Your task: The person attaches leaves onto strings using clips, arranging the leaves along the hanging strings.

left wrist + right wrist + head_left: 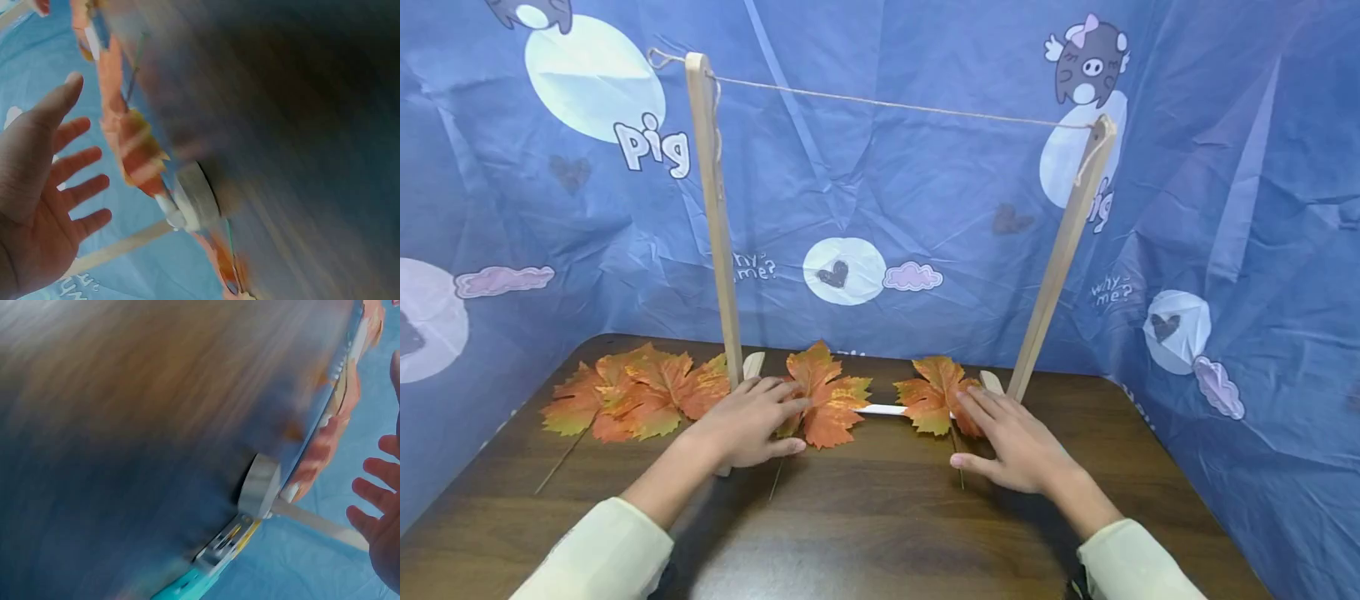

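My left hand hovers over the table, palm down with fingers extended, between the left wooden post and an orange artificial maple leaf. In the left wrist view, its fingers are spread and hold nothing. On the other side, my right hand reaches toward a second maple leaf, its fingertips overlapping that leaf's edge in the head view. The right wrist view shows its fingers apart, with nothing gripped. Both leaves have thin stems pointing toward me.
Twine runs between the tops of the left post and the right wooden post. A white strip lies between the leaves. More maple leaves overlap at the left. A teal-and-metal tool lies beside the right post's foot.
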{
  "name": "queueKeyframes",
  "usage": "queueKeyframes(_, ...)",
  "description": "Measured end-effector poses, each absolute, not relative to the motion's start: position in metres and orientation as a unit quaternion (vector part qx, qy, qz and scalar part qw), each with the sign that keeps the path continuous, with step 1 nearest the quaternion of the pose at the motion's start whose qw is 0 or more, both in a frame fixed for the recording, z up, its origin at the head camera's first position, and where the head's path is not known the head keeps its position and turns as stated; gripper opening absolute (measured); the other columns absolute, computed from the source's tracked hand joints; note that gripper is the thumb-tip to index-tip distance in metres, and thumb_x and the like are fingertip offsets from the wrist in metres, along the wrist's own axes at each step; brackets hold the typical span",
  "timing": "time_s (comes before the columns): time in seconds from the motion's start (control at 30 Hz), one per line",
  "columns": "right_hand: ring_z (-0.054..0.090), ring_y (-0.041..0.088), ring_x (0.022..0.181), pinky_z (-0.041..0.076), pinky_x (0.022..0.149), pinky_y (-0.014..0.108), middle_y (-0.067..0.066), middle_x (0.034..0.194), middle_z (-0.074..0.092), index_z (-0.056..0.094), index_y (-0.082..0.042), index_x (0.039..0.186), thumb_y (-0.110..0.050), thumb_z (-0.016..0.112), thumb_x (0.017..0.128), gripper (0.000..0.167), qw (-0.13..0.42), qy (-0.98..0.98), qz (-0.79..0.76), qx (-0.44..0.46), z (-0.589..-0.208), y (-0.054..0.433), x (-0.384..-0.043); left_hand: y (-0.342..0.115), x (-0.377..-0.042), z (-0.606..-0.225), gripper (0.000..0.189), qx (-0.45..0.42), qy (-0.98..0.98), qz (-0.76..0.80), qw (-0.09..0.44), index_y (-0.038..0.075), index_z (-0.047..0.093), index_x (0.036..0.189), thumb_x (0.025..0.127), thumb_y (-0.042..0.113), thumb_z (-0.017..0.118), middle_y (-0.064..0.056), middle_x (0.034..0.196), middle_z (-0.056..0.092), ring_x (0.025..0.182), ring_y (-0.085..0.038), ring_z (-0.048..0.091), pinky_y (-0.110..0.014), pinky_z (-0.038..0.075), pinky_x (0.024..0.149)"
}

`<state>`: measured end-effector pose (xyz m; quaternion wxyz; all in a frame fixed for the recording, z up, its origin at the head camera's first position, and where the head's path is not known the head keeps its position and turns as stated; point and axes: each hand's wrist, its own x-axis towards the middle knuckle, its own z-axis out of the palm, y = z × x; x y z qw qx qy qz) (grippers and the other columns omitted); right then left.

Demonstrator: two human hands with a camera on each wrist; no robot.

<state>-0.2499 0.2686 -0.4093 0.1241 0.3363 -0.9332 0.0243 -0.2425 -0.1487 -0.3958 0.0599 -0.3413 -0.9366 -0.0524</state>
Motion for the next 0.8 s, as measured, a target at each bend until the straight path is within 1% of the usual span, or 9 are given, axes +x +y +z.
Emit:
queueKeyframes(0.2,0.051,0.038,0.135,0.038,0.112,0.056,0.018,0.146,0.055,0.05,-0.004,0.15,-0.057,0.072,0.09,0.083,0.14,-0.927,0.016,0.348,-0.409,0.28,-0.247,-0.163,-0.254,-0.399,0.047,-0.383,-0.92,-0.052,0.06,0.014,0.068,0.135,0.095,0.039,0.073,-0.013,0.139,0.06,0.129,-0.037,0.052,-0.061,0.042,0.103)
queueKeyframes(0.3,0.054,0.038,0.132,0.042,0.109,0.056,0.016,0.142,0.059,0.052,-0.005,0.148,-0.058,0.07,0.091,0.08,0.138,-0.929,0.006,0.344,-0.408,0.287,-0.245,-0.17,-0.26,-0.402,0.044,-0.403,-0.911,-0.057,0.058,0.017,0.071,0.131,0.092,0.037,0.075,-0.011,0.137,0.061,0.124,-0.034,0.054,-0.058,0.045,0.099)
queueKeyframes(0.43,0.056,0.04,0.128,0.044,0.106,0.056,0.016,0.139,0.061,0.055,-0.007,0.147,-0.061,0.067,0.092,0.078,0.133,-0.932,-0.013,0.336,-0.409,0.296,-0.242,-0.177,-0.264,-0.404,0.044,-0.424,-0.902,-0.061,0.054,0.021,0.072,0.13,0.089,0.035,0.078,-0.009,0.132,0.061,0.12,-0.031,0.055,-0.054,0.047,0.094)
queueKeyframes(0.6,0.06,0.035,0.122,0.047,0.102,0.055,0.015,0.134,0.064,0.061,-0.008,0.141,-0.068,0.063,0.091,0.078,0.13,-0.937,-0.014,0.325,-0.412,0.309,-0.241,-0.178,-0.262,-0.409,0.045,-0.442,-0.893,-0.049,0.063,0.023,0.073,0.128,0.087,0.038,0.078,-0.004,0.123,0.061,0.114,-0.027,0.054,-0.047,0.046,0.089)
queueKeyframes(0.67,0.062,0.033,0.119,0.048,0.099,0.055,0.014,0.132,0.066,0.063,-0.008,0.139,-0.068,0.063,0.091,0.076,0.129,-0.939,-0.011,0.319,-0.413,0.316,-0.241,-0.177,-0.261,-0.411,0.045,-0.448,-0.89,-0.051,0.068,0.023,0.074,0.127,0.085,0.038,0.079,-0.002,0.121,0.061,0.112,-0.025,0.052,-0.044,0.045,0.088)
queueKeyframes(0.8,0.064,0.035,0.114,0.051,0.094,0.057,0.015,0.127,0.068,0.064,-0.01,0.138,-0.065,0.064,0.092,0.072,0.127,-0.944,-0.01,0.305,-0.416,0.332,-0.24,-0.174,-0.259,-0.411,0.044,-0.454,-0.886,-0.053,0.074,0.025,0.076,0.124,0.082,0.036,0.08,0.003,0.114,0.061,0.105,-0.019,0.05,-0.039,0.043,0.085)
